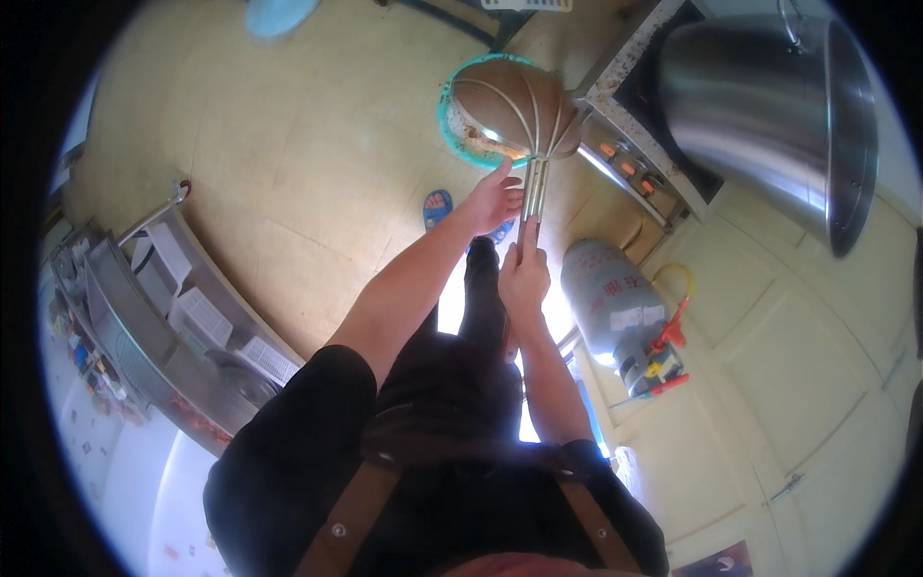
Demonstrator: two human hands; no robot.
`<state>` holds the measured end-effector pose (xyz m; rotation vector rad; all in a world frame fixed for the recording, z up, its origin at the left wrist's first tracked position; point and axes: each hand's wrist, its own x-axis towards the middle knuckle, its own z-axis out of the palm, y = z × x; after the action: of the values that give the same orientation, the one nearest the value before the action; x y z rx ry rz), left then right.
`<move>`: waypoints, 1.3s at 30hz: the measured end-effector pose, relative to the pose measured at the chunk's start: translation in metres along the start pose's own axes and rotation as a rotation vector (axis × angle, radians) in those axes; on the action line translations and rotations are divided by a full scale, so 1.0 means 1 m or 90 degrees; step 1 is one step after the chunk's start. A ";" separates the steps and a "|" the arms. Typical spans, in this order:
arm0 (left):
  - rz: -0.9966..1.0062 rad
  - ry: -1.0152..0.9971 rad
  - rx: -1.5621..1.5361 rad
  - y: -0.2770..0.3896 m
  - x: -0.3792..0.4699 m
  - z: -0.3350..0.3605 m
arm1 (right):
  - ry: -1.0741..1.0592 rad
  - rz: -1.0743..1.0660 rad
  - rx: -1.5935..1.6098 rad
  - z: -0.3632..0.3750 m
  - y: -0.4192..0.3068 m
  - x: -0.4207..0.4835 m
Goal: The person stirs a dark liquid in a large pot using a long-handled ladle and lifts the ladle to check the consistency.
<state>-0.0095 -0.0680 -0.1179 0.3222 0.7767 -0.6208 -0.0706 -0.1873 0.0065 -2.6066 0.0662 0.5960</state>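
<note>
My right hand (524,278) grips the long handle of a large round metal strainer (508,104), whose wire ribs face up to me. Beside the metal part of that handle is my left hand (496,200), fingers apart and thumb raised; whether it touches the metal I cannot tell. The strainer's bowl hangs over a turquoise basin (448,137) and hides much of it. Pale and orange-brown food scraps show inside the basin's near side. The wooden end of the handle reaches back past my right wrist.
Right of me a tall steel stockpot (757,122) stands on a stove with orange knobs (628,169). A grey gas cylinder (613,288) with a red valve stands below. At left is a steel sink counter (231,296) with white plastic baskets (202,315). A light blue round object (277,16) lies far ahead.
</note>
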 end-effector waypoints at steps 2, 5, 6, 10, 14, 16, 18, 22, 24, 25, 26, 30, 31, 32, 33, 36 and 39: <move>-0.004 0.070 -0.046 -0.003 0.003 -0.012 | 0.028 -0.019 0.003 -0.004 -0.004 -0.007; -0.029 -0.126 -0.080 0.005 -0.004 0.010 | 0.054 -0.036 -0.021 0.013 0.001 0.001; 0.010 -0.054 0.085 0.003 0.012 0.033 | 0.049 -0.021 -0.035 0.033 0.008 0.010; -0.032 -0.039 0.037 0.011 0.001 0.025 | -0.022 0.022 -0.067 0.042 0.009 0.011; -0.011 -0.052 -0.016 0.008 -0.011 0.019 | -0.041 0.006 -0.064 0.029 0.010 0.001; 0.038 0.046 0.032 -0.004 -0.020 0.000 | -0.033 0.004 -0.042 0.014 0.010 -0.006; 0.075 0.115 0.089 -0.016 -0.041 -0.025 | 0.006 0.019 0.058 -0.010 0.009 -0.015; 0.037 0.199 0.301 -0.008 -0.121 -0.086 | -0.062 0.213 0.440 -0.085 0.012 -0.033; 0.055 0.267 0.517 -0.003 -0.163 -0.162 | -0.140 0.298 0.727 -0.149 -0.007 -0.044; 0.065 0.331 0.600 -0.003 -0.186 -0.187 | -0.164 0.308 0.865 -0.176 -0.005 -0.049; 0.013 0.373 0.685 0.006 -0.212 -0.208 | -0.218 0.305 1.007 -0.195 0.011 -0.053; -0.065 0.463 0.591 0.036 -0.288 -0.236 | -0.316 0.218 1.343 -0.260 0.018 -0.096; -0.040 0.469 0.565 0.041 -0.302 -0.233 | -0.324 0.166 1.380 -0.275 0.015 -0.105; -0.013 0.472 0.536 0.045 -0.309 -0.226 | -0.332 0.110 1.413 -0.290 0.013 -0.111; 0.002 0.456 0.523 0.048 -0.308 -0.210 | -0.297 0.050 1.394 -0.307 0.014 -0.117; 0.033 0.413 0.484 0.062 -0.301 -0.164 | -0.151 -0.079 1.244 -0.360 0.010 -0.116; 0.071 0.370 0.464 0.063 -0.282 -0.113 | 0.116 0.027 0.891 -0.423 -0.001 -0.078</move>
<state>-0.1871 0.1482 0.0158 1.2471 1.0555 -0.6987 0.0284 -0.3807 0.3781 -1.2752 0.4227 0.1618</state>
